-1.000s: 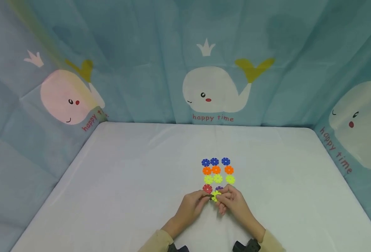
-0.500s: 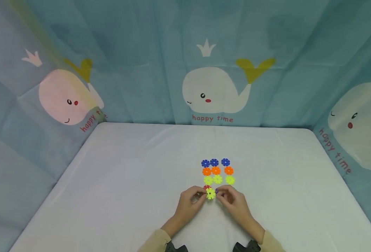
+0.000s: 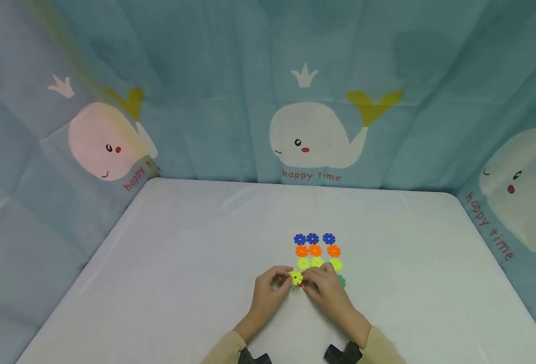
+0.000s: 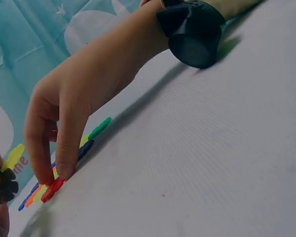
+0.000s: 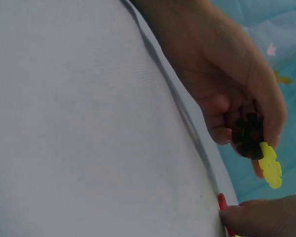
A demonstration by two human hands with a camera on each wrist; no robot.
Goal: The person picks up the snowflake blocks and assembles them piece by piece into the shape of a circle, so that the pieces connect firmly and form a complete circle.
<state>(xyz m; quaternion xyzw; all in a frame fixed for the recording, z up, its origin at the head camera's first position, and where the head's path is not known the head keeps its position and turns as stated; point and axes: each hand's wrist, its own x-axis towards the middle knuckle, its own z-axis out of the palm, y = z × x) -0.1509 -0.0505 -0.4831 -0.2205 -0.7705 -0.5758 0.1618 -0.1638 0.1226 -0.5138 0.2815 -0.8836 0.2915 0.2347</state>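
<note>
Area is backed by teal whale-print curtain (image 3: 195, 126). Dark notched disc (image 5: 247, 137) is pinched between thumb and fingers of left hand (image 3: 265, 298); yellow notched disc (image 5: 271, 167) is met edge to edge, at an angle, just beyond the fingertips. Red notched disc (image 4: 52, 190) is gripped by thumb and index finger of right hand (image 3: 333, 298), directly under the tips; whether it is lifted cannot be told. Both forearms are angled inward, hands just apart, right fingers pointed down. Beige sleeves (image 3: 379, 349) and black wrist units (image 4: 197, 37) are worn. White table (image 3: 181, 263) is laid with rows of blue discs (image 3: 312, 238), orange discs (image 3: 315, 251) and yellow-green discs (image 3: 303, 264). Green disc (image 3: 342, 281) is part-hidden beside right hand.
</note>
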